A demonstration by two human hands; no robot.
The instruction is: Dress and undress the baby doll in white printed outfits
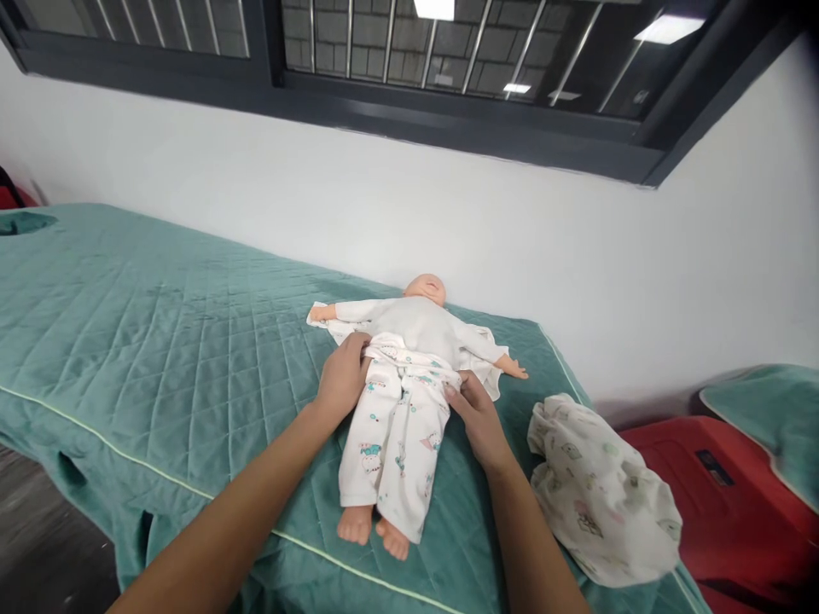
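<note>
A baby doll (422, 324) lies on its back on the green quilted cover, its head toward the wall and its arms spread. White printed pants (400, 426) cover its legs down to the bare feet. My left hand (345, 375) is closed on the waistband at one hip. At the other hip, my right hand (477, 418) pinches the pants' side near the waist. Under the doll's torso and arms lies a spread white printed top (490, 379). Some of my fingertips are hidden by the fabric.
A bunched printed cloth (601, 495) sits at the bed's right edge. Beyond it is a red case (723, 495) with green fabric over part of it. The quilted bed (159, 324) extends left along the white wall, below a barred window.
</note>
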